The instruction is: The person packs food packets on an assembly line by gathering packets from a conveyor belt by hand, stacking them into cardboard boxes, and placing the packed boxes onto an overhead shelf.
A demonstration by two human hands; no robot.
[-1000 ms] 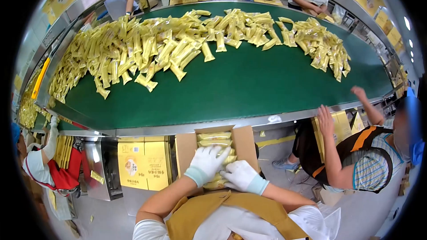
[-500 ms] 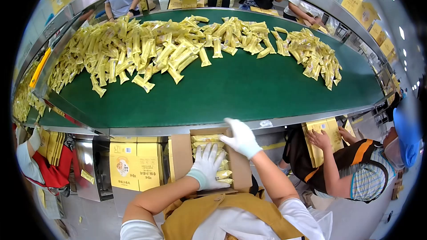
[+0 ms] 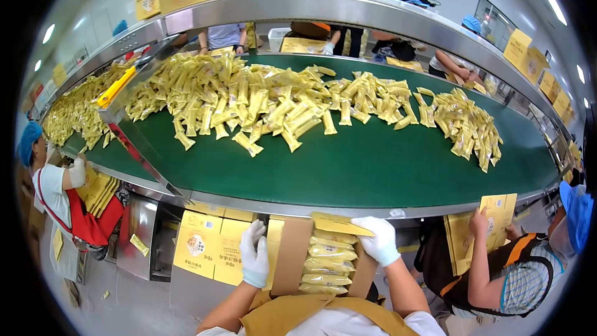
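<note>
In front of me stands an open cardboard box [image 3: 293, 258], its brown left flap spread outward. Yellow wrapped snack packets [image 3: 328, 266] lie inside it in a stacked row. My right hand [image 3: 379, 241], in a white glove, grips the right end of the box's yellow far flap [image 3: 339, 223], which leans over the packets. To the left of the box, my gloved left hand [image 3: 254, 255] is raised with its fingers apart and holds nothing. It is close to the outer edge of the left flap; whether they touch I cannot tell.
A green conveyor belt [image 3: 323, 177] with a metal edge carries heaps of yellow packets [image 3: 249, 96]. Printed yellow cartons [image 3: 208, 246] stand at my left. Co-workers are on both sides; the person at right [image 3: 497, 274] handles flat cartons [image 3: 460, 242]. More people stand across the belt.
My left hand has lifted off the packets and moved left, outside the box. My right hand has come down onto the far flap, now over the packets. The view has tilted upward.
</note>
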